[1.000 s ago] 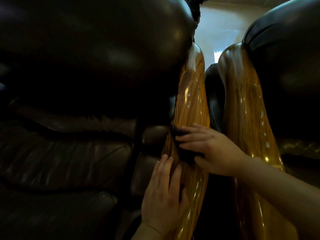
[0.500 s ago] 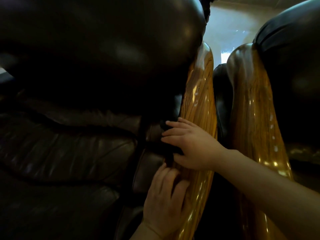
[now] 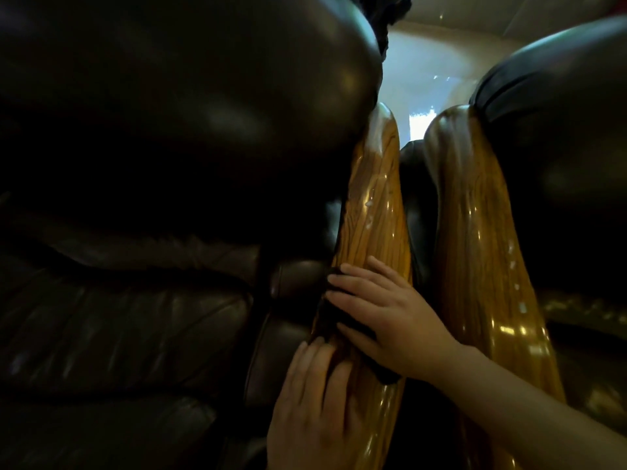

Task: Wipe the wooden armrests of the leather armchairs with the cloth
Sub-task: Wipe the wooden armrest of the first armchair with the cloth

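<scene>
Glossy wooden armrest (image 3: 375, 212) of the left dark leather armchair (image 3: 163, 137) runs from near to far through the middle of the view. A dark cloth (image 3: 342, 320) lies on it, pressed flat under the right hand (image 3: 386, 317), whose fingers are spread across the wood and point left. The left hand (image 3: 312, 405) rests just nearer on the same armrest, fingers extended flat and holding nothing. Just to the right stands a second wooden armrest (image 3: 481, 252), belonging to the right armchair (image 3: 563, 113).
</scene>
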